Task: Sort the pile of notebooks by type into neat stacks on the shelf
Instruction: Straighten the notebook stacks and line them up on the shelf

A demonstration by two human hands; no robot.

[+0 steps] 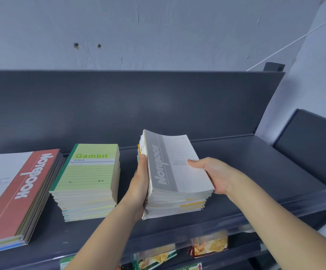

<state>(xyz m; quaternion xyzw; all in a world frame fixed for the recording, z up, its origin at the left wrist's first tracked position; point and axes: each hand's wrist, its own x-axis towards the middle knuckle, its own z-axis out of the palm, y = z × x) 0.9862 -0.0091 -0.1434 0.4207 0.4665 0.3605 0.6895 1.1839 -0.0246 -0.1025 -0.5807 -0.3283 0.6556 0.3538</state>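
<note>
A stack of small notebooks (177, 172) with a grey-and-white "Notebook" cover on top stands on the dark shelf (255, 172). My left hand (140, 184) grips its left side, and my right hand (214, 172) holds its right side with the thumb on the top cover. To the left sits a neat stack of green "Gambit" notebooks (89, 180). At the far left lies a stack of large notebooks (16, 193) topped by a red-and-white cover.
The shelf's dark back panel (138, 106) rises behind the stacks, with a pale wall above it. Bare shelf stretches to the right of the held stack. Snack packets (208, 246) hang on the level below the front edge.
</note>
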